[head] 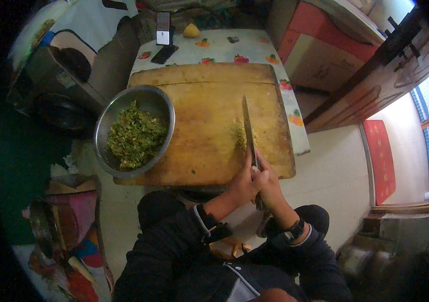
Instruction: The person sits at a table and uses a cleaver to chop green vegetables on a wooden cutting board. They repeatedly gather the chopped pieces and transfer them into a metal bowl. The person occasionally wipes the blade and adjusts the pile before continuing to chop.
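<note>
A kitchen knife (249,124) stands edge down on a worn wooden cutting board (203,113), its tip pointing away from me. My right hand (270,185) grips it at the handle, whose end shows below the palm. Against the heel of the blade, my left hand (243,183) closes on the knife too, touching the right hand. Finely chopped pale yellow bits (240,133) lie on both sides of the blade, mostly left. A steel bowl (172,130) at the board's left holds chopped green filling (137,136).
Beneath the board is a table with a fruit-print cloth (296,117). Toward the back are a propped phone (163,28), a dark phone-like object (164,54) and a yellow lump (191,31). A wooden door (380,83) stands at right; a box of items (73,226) sits lower left.
</note>
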Motion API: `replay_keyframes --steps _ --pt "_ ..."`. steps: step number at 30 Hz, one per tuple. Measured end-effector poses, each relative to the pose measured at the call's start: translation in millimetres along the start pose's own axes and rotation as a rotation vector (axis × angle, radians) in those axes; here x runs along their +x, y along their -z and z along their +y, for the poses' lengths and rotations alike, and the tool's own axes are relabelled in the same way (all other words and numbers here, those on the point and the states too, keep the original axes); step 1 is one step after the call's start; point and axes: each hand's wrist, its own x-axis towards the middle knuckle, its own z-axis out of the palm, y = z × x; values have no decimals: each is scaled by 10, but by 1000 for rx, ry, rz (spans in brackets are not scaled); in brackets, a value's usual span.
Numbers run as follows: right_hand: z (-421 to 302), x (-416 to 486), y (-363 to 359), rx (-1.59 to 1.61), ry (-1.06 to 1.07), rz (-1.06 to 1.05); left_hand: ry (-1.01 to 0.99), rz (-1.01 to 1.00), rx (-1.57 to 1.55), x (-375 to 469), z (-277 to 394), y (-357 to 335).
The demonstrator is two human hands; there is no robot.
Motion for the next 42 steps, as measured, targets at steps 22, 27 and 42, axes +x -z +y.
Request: replay_keyframes --steps 22,27,42 --pt "-108 -27 -139 -8 127 -45 -135 67 -51 -64 4 14" --pt "-26 -28 -110 -36 105 -44 -107 34 -38 -57 15 34" --pt "-188 -162 -142 -20 -21 82 -41 -35 86 -51 36 23"
